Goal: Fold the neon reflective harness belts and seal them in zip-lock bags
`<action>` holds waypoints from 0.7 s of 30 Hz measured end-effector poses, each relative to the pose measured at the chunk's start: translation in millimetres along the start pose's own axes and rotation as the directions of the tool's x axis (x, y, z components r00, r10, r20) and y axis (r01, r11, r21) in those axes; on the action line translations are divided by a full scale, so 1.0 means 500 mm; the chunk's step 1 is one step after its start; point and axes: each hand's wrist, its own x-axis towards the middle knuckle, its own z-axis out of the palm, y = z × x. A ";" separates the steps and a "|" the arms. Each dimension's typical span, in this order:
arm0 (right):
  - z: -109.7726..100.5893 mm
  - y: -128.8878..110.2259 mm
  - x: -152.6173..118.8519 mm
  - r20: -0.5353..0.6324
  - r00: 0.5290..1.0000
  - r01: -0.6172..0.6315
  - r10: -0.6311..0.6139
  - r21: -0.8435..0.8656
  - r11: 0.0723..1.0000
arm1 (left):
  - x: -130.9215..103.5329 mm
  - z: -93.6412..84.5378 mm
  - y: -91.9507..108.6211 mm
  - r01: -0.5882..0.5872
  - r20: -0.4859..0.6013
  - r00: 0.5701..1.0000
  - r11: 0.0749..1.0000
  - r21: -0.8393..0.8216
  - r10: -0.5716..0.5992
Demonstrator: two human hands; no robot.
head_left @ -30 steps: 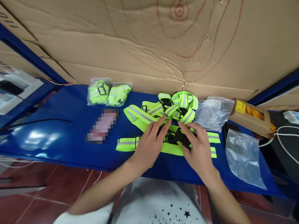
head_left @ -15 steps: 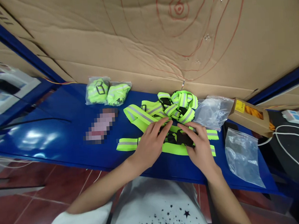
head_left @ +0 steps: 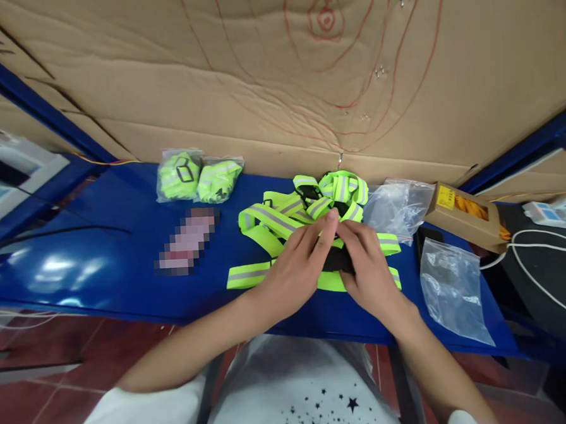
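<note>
Head view, centre frame: black piece (head_left: 337, 260) among lime straps (head_left: 248, 275), between left hand (head_left: 290, 272) and right hand (head_left: 374, 267); whether either grip clasps it, I can't tell.

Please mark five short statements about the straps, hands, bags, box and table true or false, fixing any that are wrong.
1. The left hand and right hand are at the neon straps. True.
2. The two filled bags lie right of both hands. False: the filled bags lie left of them.
3. A flat clear bag lies right of the right hand. True.
4. The cardboard box shows green contents. False: the cardboard box shows orange contents.
5. The table is blue. True.
</note>
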 end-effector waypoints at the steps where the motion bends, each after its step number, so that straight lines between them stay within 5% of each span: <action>1: -0.017 -0.001 0.010 0.012 1.000 0.005 -0.005 0.039 0.999 | 0.009 -0.013 0.000 -0.007 -0.020 1.000 1.000 -0.012 0.007; 6: -0.122 0.003 0.074 0.098 0.994 -0.078 0.052 0.280 0.957 | 0.074 -0.104 0.005 -0.050 -0.141 0.990 0.987 -0.154 0.028; 9: -0.159 0.010 0.113 0.129 0.988 -0.143 0.086 0.547 0.825 | 0.119 -0.141 0.011 -0.133 -0.280 0.959 0.952 -0.276 0.053; 15: -0.173 0.016 0.154 0.247 0.969 -0.233 0.019 0.880 0.414 | 0.177 -0.146 0.008 -0.162 -0.405 0.913 0.872 -0.461 -0.044; 21: -0.160 -0.005 0.189 0.299 0.943 -0.332 0.147 0.872 0.360 | 0.185 -0.133 -0.025 -0.164 -0.374 0.920 0.756 -0.633 -0.114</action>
